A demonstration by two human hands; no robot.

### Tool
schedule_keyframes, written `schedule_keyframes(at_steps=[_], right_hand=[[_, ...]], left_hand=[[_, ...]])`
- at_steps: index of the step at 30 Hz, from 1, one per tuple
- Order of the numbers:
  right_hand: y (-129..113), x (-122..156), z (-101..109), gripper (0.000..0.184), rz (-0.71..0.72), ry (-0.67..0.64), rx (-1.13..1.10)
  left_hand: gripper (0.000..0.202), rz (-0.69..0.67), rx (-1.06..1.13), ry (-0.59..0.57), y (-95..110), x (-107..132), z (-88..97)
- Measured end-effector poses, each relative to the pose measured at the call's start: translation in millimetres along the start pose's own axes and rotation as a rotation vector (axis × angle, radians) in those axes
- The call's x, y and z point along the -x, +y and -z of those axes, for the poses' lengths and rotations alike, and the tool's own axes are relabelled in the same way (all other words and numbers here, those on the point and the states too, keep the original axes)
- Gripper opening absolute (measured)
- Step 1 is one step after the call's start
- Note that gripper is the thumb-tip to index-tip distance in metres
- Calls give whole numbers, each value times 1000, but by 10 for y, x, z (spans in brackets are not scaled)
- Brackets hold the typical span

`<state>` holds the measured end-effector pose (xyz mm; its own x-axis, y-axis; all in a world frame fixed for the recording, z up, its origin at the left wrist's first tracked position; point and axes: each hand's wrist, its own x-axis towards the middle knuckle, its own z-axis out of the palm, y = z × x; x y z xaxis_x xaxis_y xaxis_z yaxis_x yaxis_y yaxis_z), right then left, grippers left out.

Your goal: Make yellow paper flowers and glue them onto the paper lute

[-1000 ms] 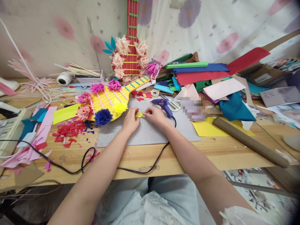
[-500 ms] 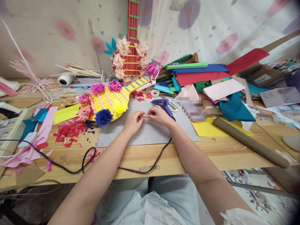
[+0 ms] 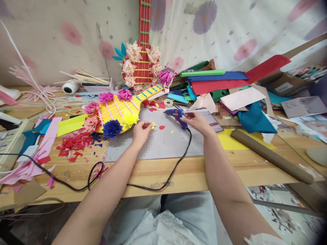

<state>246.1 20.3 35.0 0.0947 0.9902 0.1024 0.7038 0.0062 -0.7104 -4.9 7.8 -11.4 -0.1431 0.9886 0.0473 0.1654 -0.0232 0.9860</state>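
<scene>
My left hand (image 3: 141, 131) pinches a small yellow paper piece (image 3: 152, 125) just above the grey cutting mat (image 3: 163, 146). My right hand (image 3: 196, 121) lies against the handle of the blue glue gun (image 3: 176, 115) at the mat's far edge, fingers curled about it. A small red paper scrap (image 3: 161, 127) lies on the mat between the hands. The yellow paper guitar (image 3: 122, 109) with paper flowers sits just left of my left hand.
A red paper guitar (image 3: 142, 58) leans on the back wall. Coloured paper sheets (image 3: 219, 81) pile up at the right, with a phone (image 3: 209, 119) and a brown roll (image 3: 270, 156). Red scraps (image 3: 74, 143) and a black cord (image 3: 92, 173) lie at the left.
My right hand has left the yellow piece and moved right to the glue gun. The left hand keeps the piece. The phone is now uncovered beside the glue gun.
</scene>
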Motion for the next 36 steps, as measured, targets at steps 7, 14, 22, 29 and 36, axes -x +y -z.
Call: schedule_keyframes(at_steps=[7, 14, 22, 29, 36], right_hand=[[-26, -116, -454, 43, 3, 72, 103], [-165, 5, -332, 44, -40, 10, -213], [-359, 216, -171, 44, 18, -315, -183], [-303, 162, -245, 42, 90, -276, -44], [-320, 172, -240, 39, 125, -298, -42]], left_hand=[[16, 45, 21, 23, 20, 9, -13], [14, 59, 27, 60, 23, -4, -20], [13, 51, -25, 51, 43, 12, -22], [14, 31, -48, 49, 27, 8, -27], [14, 28, -49, 47, 26, 9, -27]])
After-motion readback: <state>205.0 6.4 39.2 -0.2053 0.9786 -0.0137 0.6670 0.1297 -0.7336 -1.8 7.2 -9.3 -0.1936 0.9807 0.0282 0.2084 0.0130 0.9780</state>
